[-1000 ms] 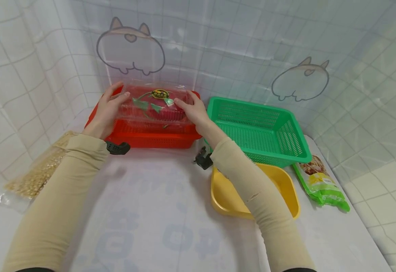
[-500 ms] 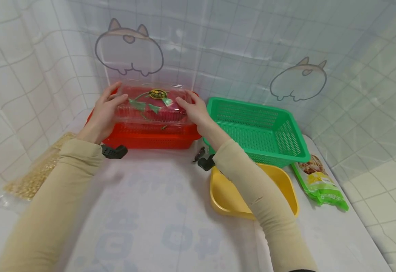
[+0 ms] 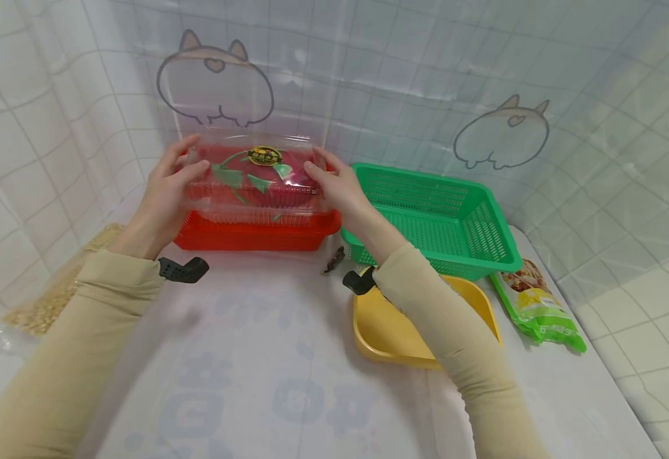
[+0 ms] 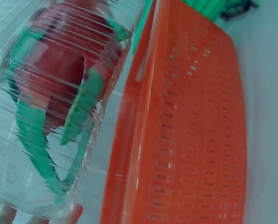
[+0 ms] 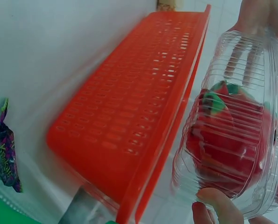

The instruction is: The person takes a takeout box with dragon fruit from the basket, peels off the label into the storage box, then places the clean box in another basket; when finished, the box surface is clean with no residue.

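Both hands hold a clear plastic box (image 3: 262, 182) with a red and green item inside and a dark label on its lid, raised over the red basket (image 3: 254, 239). The left hand (image 3: 164, 188) grips its left end, thumb on top. At the right end, the right hand (image 3: 342, 188) has its thumb on the lid. In the left wrist view the box (image 4: 59, 88) is beside the red basket (image 4: 190, 130), with a few fingertips under its end. The right wrist view shows the red item (image 5: 232, 140) through the ribbed plastic.
A green basket (image 3: 426, 220) stands right of the red one, a yellow tray (image 3: 391, 331) in front of it. At the far right lies a green food bag (image 3: 541, 309); at the left, a bag of pale grains (image 3: 47, 306). A small dark wrapped item (image 3: 334, 260) is by the green basket.
Both hands still hold the box, which has come slightly nearer the camera. The left forearm has shifted a little to the left, and the right sleeve a little to the right.
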Available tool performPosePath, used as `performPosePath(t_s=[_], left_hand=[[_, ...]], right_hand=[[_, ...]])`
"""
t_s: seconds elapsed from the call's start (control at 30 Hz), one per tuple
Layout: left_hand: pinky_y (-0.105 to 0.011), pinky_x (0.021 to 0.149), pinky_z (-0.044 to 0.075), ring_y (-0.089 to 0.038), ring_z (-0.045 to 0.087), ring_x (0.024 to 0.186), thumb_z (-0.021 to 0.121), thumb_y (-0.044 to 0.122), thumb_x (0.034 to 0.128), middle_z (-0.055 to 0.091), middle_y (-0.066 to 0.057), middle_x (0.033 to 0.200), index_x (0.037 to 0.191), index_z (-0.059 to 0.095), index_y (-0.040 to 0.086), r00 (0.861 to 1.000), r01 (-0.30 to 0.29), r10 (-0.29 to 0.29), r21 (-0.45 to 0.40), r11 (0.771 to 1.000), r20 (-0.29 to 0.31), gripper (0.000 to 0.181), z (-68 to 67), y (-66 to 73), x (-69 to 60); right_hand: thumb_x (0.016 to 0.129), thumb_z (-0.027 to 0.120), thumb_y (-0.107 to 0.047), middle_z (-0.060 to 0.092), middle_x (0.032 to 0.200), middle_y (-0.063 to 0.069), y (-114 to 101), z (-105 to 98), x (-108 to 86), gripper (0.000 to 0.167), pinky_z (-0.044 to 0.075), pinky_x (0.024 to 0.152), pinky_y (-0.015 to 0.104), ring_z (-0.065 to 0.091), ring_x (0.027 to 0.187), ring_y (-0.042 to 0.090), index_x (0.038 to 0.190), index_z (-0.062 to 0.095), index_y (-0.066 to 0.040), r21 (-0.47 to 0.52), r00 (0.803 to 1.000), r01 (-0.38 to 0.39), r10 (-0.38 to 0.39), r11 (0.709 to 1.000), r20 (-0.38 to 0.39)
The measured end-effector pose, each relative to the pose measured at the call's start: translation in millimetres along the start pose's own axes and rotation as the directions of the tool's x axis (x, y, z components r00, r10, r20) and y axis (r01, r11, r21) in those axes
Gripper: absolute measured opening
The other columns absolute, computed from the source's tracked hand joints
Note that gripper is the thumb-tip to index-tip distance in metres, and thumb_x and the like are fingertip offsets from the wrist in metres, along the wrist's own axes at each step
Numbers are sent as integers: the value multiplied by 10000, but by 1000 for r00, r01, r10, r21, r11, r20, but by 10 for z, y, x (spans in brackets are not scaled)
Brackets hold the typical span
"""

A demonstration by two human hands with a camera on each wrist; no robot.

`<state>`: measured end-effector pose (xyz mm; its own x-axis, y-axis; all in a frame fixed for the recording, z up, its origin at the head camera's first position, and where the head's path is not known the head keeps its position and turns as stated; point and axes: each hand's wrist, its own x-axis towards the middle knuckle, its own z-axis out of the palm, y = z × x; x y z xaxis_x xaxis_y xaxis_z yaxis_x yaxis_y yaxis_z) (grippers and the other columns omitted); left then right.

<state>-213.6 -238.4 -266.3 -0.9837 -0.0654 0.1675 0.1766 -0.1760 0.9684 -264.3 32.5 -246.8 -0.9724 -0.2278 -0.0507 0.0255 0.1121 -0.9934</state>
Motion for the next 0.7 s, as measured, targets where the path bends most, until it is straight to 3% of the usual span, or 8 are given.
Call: performPosePath(t_s=[0.07,0.17,0.27,0.4,0.57,0.7], left_hand=[[-271,806,461,-122,424,1134,564,236,1013,358,45,1280,1501,417,288,1000,-7,7,20,1000,5,512,3,19,-59],[-250,829,474,-130,398,1178,565,225,1011,344,37,1319,1498,419,285,1000,-18,18,18,1000,7,512,9,44,-146],[-214,805,515,-133,394,1219,569,200,1007,361,29,1361,1495,421,266,999,-32,32,-3,999,22,514,4,63,-233],[-245,856,505,-140,362,1309,556,188,1011,348,30,1467,1499,411,281,998,-28,29,-11,1000,62,517,-22,77,-348],[-406,970,357,-141,304,1365,538,225,1018,274,41,1553,1523,357,334,994,20,-24,42,999,102,547,-32,85,-482],[-439,991,314,-146,271,1379,538,247,1017,238,43,1576,1523,345,345,993,47,-57,89,995,108,550,-17,80,-581]], right_hand=[[993,616,-346,558,1000,17,-11,-14,-61,492,406,538,259,407,566,167,1465,480,-373,-14,1000,7,-7,1000,13],[994,612,-351,587,1007,62,-16,-30,-151,478,438,532,269,440,547,195,1455,485,-379,-41,999,16,-14,999,32],[992,611,-363,583,1199,41,-19,-45,-241,474,538,681,285,572,803,160,1450,492,-383,-79,999,29,-25,996,44],[990,614,-362,527,1318,41,-15,-67,-365,476,549,907,367,533,1164,181,1450,495,-386,-106,997,41,-34,994,63],[989,618,-349,550,1308,34,14,-102,-528,462,518,967,453,523,1216,209,1436,507,-385,-104,997,26,-18,994,75],[982,628,-349,548,1308,38,56,-125,-630,457,481,1028,485,523,1217,211,1425,520,-377,-109,996,12,-3,994,86]])
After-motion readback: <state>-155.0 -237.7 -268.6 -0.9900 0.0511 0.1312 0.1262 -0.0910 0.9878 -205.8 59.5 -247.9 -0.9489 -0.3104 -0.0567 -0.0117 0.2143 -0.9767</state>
